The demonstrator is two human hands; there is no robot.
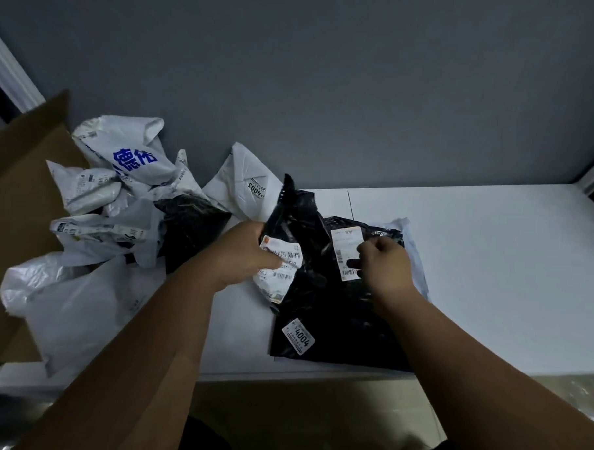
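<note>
Black parcels (336,315) on white table (491,267), grey wall (328,90).

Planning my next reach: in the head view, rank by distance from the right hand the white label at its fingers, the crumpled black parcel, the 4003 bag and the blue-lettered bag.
From the right hand:
1. White label, at its fingertips.
2. Crumpled black parcel, just left, gripped by the left hand.
3. 4003 bag, up-left by the wall.
4. Blue-lettered bag, far left.
</note>
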